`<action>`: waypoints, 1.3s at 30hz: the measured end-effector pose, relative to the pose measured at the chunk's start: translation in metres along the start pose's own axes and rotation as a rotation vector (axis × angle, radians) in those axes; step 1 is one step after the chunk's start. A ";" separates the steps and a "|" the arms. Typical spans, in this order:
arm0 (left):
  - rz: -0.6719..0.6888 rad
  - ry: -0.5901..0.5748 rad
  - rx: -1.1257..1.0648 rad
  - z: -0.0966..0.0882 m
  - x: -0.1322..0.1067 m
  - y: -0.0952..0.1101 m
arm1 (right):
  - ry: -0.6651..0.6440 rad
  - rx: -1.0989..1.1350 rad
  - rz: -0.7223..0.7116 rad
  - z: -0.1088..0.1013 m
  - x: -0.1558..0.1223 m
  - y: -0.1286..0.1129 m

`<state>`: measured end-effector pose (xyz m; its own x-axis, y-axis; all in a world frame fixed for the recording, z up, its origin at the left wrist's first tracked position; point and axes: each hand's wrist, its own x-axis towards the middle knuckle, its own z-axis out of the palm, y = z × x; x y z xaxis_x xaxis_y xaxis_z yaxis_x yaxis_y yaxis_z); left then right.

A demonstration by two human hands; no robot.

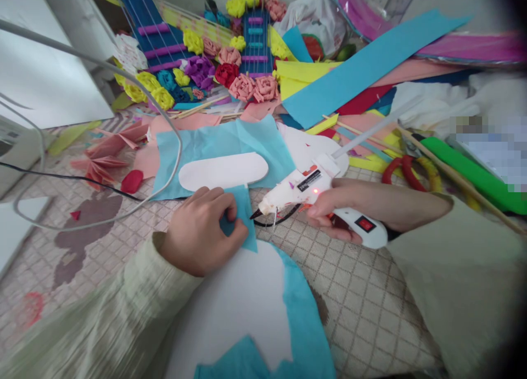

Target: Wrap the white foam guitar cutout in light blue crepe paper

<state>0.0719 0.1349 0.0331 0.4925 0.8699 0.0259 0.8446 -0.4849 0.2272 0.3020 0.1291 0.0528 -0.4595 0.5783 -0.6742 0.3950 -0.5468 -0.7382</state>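
My right hand [346,200] is wrapped round a white hot glue gun [284,195], its fingers by the orange trigger and a small red light lit on its side. A clear glue stick [376,127] juts from the gun's back. The dark nozzle points left, close to a strip of blue paper [246,203]. With curled fingers and thumb, my left hand [201,230] pinches this strip at the narrow top of a white board [242,296]. More blue paper [308,313] covers the board's right edge. Just beyond my left hand lies a rounded white piece [222,170] on a blue sheet [230,134].
Blue paper guitars [257,35] with paper flowers [242,88] stand at the back. Scissors [405,173], a green tool [465,170] and a wooden stick [444,176] lie right. A pale cable [179,143] loops across the left. Coloured paper strips [362,77] pile behind the gun.
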 end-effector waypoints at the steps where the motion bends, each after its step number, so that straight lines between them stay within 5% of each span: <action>1: 0.000 0.004 0.002 0.000 0.000 0.000 | 0.001 -0.002 -0.001 0.000 0.000 0.000; 39: 0.009 -0.003 0.004 0.000 0.000 -0.001 | -0.010 -0.231 -0.035 -0.001 -0.010 -0.005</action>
<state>0.0707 0.1353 0.0327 0.5004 0.8654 0.0254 0.8411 -0.4929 0.2227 0.3052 0.1269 0.0634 -0.4832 0.5878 -0.6489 0.5501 -0.3727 -0.7473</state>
